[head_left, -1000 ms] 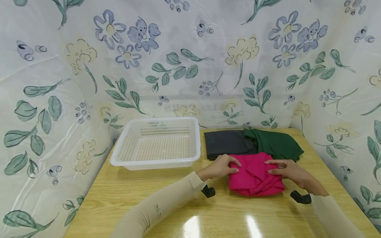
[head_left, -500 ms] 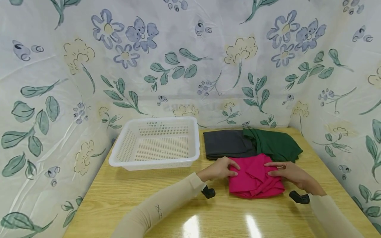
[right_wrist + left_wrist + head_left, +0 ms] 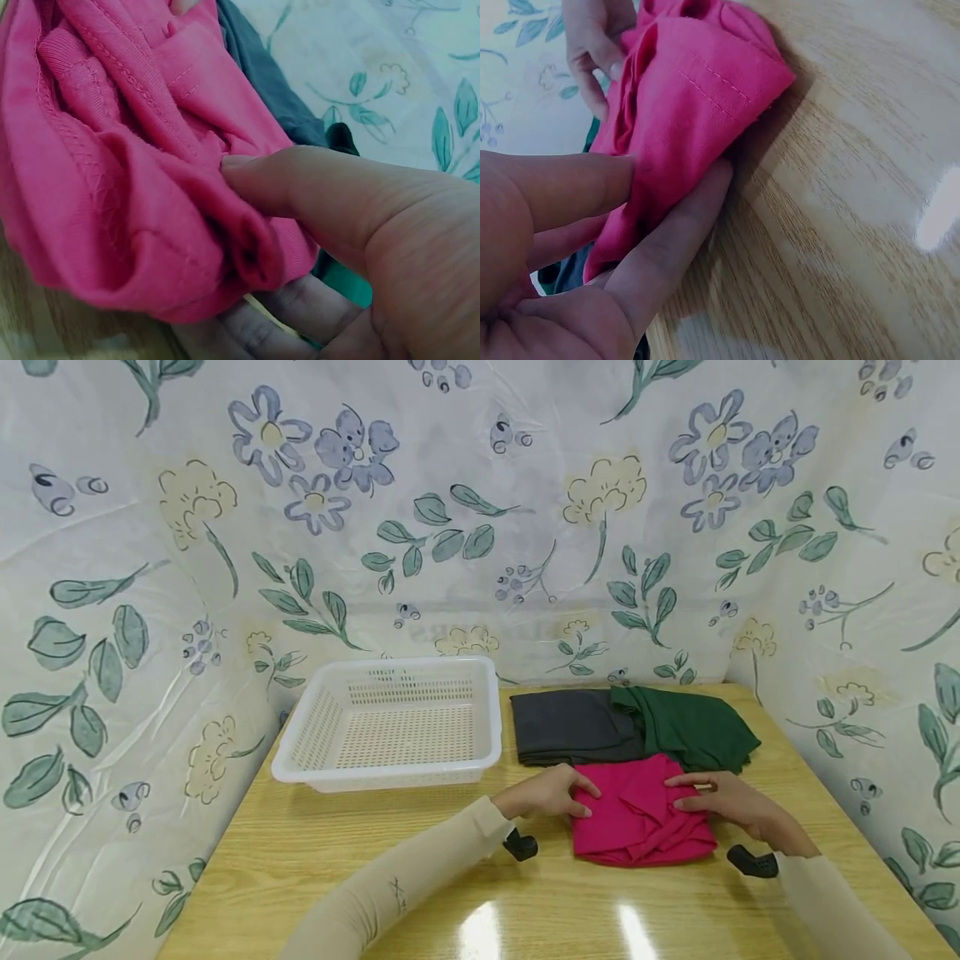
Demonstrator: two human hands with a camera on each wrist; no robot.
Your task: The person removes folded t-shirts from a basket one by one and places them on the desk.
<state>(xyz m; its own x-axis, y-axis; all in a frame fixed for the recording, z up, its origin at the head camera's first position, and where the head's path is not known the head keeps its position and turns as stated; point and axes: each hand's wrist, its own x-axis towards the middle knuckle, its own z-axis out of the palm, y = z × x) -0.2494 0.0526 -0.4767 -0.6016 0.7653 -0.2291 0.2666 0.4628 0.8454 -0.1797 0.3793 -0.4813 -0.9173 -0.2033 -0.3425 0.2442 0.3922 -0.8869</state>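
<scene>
A folded pink garment (image 3: 637, 827) with stitched hems lies on the table, held at its two sides. My left hand (image 3: 543, 792) pinches its left edge; in the left wrist view the thumb lies on the cloth and a finger (image 3: 679, 240) is under it. At the right edge my right hand (image 3: 738, 806) grips likewise, its thumb (image 3: 277, 180) on the folds and other fingers below, partly hidden by the cloth. Right behind the pink garment are a folded dark grey garment (image 3: 566, 727) and a dark green one (image 3: 697, 722).
A white perforated plastic basket (image 3: 386, 768) stands on the left of the wooden table (image 3: 337, 843), with only its slotted base and walls showing inside. A floral sheet (image 3: 465, 577) hangs behind and at both sides.
Both hands and the pink garment have shifted slightly toward the near side, uncovering more of the dark grey garment's front edge. The grip looks the same. The basket has stayed put.
</scene>
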